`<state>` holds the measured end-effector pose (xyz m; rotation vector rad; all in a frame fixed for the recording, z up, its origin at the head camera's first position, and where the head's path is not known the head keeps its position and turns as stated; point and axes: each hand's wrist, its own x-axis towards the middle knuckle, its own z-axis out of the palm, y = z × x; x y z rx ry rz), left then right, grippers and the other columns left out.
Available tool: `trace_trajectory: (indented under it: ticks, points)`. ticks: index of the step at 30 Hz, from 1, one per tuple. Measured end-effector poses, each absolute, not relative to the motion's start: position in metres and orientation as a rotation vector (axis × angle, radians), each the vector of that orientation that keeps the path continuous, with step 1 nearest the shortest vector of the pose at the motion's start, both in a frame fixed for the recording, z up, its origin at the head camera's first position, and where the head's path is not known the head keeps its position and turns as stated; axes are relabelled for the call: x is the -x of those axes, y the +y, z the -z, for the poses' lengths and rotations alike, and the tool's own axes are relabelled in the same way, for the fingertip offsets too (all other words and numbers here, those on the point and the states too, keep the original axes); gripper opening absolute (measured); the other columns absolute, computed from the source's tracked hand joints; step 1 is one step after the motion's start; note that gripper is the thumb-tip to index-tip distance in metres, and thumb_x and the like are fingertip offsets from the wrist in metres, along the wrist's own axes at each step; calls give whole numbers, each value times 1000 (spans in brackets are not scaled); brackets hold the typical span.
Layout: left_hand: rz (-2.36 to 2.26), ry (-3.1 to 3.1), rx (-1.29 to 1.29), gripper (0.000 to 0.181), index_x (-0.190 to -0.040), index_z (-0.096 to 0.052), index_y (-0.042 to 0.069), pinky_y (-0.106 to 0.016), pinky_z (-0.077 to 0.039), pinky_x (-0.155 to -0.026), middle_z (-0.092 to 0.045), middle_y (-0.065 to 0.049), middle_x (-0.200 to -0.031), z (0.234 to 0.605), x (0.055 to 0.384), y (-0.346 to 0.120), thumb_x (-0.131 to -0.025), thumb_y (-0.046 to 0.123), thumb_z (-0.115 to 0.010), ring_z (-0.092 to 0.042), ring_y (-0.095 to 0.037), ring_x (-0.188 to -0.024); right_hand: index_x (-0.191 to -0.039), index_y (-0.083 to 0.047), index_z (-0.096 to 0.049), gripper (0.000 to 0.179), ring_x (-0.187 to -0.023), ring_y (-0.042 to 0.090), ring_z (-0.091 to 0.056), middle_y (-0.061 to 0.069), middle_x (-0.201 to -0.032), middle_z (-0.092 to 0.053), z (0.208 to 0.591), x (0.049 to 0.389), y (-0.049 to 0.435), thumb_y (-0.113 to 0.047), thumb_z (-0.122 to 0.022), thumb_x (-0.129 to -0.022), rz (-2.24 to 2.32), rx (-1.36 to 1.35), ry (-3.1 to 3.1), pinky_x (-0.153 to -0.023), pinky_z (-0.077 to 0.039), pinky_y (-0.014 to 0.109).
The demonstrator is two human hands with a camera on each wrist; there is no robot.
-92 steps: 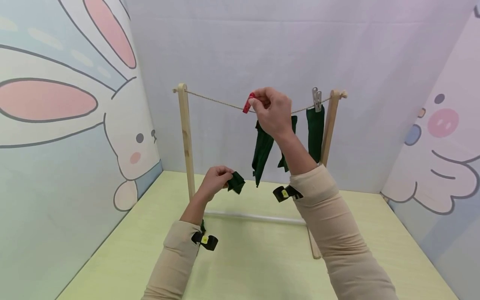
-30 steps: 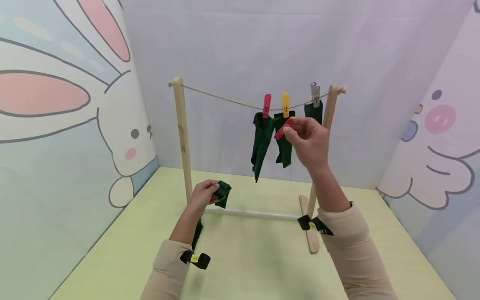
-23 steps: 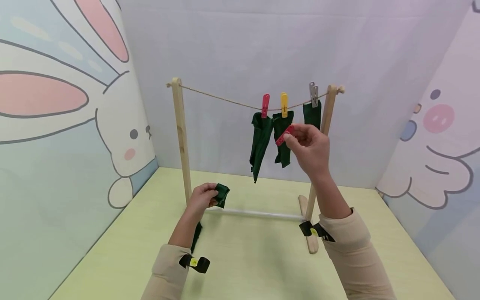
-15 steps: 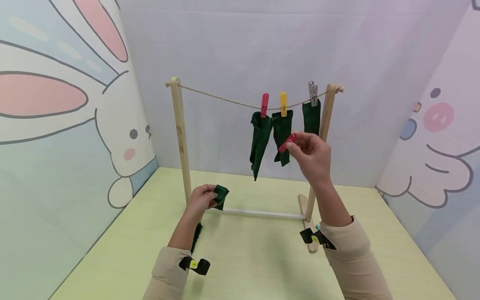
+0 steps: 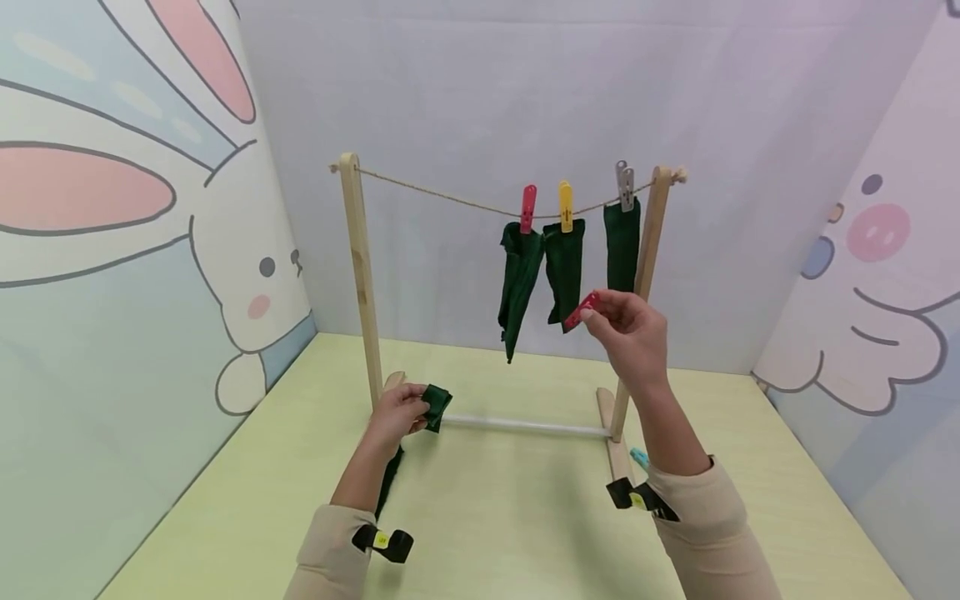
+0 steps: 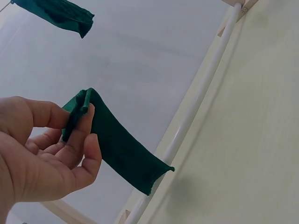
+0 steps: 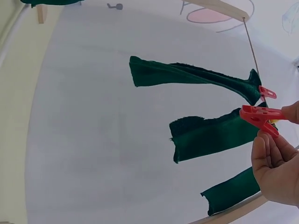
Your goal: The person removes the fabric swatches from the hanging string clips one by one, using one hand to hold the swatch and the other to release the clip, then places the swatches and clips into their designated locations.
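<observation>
Yellow tags (image 5: 382, 540) on yr black wrist straps (image 5: 402, 547): any print's too small to read. Yr L hand (image 5: 396, 415) has fingers pinching a dk green cloth (image 6: 124, 144), creased at the grip w/ a flat strip hanging; it's above the desk (image 5: 480, 517), toward its L edge, nr the rack's L post. Yr R hand (image 5: 632, 340) has fingers pinching a red peg (image 5: 581, 312), glossy plastic, R of desk centre, in front of the hung cloths. Desk is pale yellow-green; lt blue peg (image 5: 639, 457) on it, by the rack's R foot. Wooden rack (image 5: 360, 267) stands toward the back edge. On its rope (image 5: 442, 196), L to R: red-, yellow- & grey-pegged green cloths (image 5: 564, 267). Grey-white back wall (image 5: 465, 100); cartoon rabbit (image 5: 258, 267) on L wall.
</observation>
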<state>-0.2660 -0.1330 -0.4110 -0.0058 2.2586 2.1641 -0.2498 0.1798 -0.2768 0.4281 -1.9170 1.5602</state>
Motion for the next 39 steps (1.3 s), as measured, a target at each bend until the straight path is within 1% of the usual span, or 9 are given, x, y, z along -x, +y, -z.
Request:
trace_trajectory:
  ticks: [7,11,13,18,25,33,39]
  points:
    - [-2141,2269,8,24,-114,-54,-11,-36,-49,-68,-59,-15,-94,413,259,-133,-90,-4,-52,-57,-20,-78,-110,3,-62,31,-78,16,-57,3,-90,-64,290,249,185,-13,-69,-85,-1572,-361,-1970,-68,-49,19]
    - [-2145,2274,52,23,-112,-56,-8,-34,-49,-66,-59,-12,-91,426,264,-135,-89,-4,-53,-57,-18,-76,-111,2,-62,31,-80,17,-57,3,-91,-64,297,247,187,-15,-69,-86,-1619,-318,-1985,-69,-49,19]
    - [-2140,2271,55,23,-112,-55,-8,-34,-49,-66,-58,-12,-89,427,263,-135,-90,-5,-53,-56,-18,-75,-111,2,-61,32,-82,17,-57,4,-93,-63,301,247,188,-15,-69,-86,-1644,-292,-1994,-69,-50,19]
    - [-2135,2269,34,23,-112,-54,-10,-37,-49,-67,-58,-13,-89,431,257,-136,-89,-6,-53,-56,-19,-75,-111,2,-61,31,-80,17,-55,3,-90,-62,314,246,192,-15,-68,-87,-1702,-241,-2010,-69,-50,19]
    - [-2150,2251,47,23,-111,-54,-11,-33,-51,-62,-58,-15,-87,436,246,-138,-89,-8,-52,-58,-19,-72,-114,4,-59,35,-77,14,-58,0,-88,-62,332,245,200,-18,-68,-87,-1751,-185,-2044,-69,-50,19]
    - [-2130,2276,80,25,-113,-54,-13,-35,-52,-66,-59,-15,-86,445,235,-145,-89,-7,-52,-59,-20,-72,-123,4,-56,43,-78,13,-59,-5,-89,-62,350,243,213,-21,-65,-89,-1778,-82,-2101,-71,-49,18]
    - [-2101,2293,102,22,-110,-56,-12,-39,-52,-68,-59,-13,-83,450,228,-151,-89,-6,-53,-57,-20,-72,-121,7,-56,41,-78,13,-60,-5,-87,-63,360,241,225,-19,-64,-90,-1823,7,-2092,-74,-49,19]
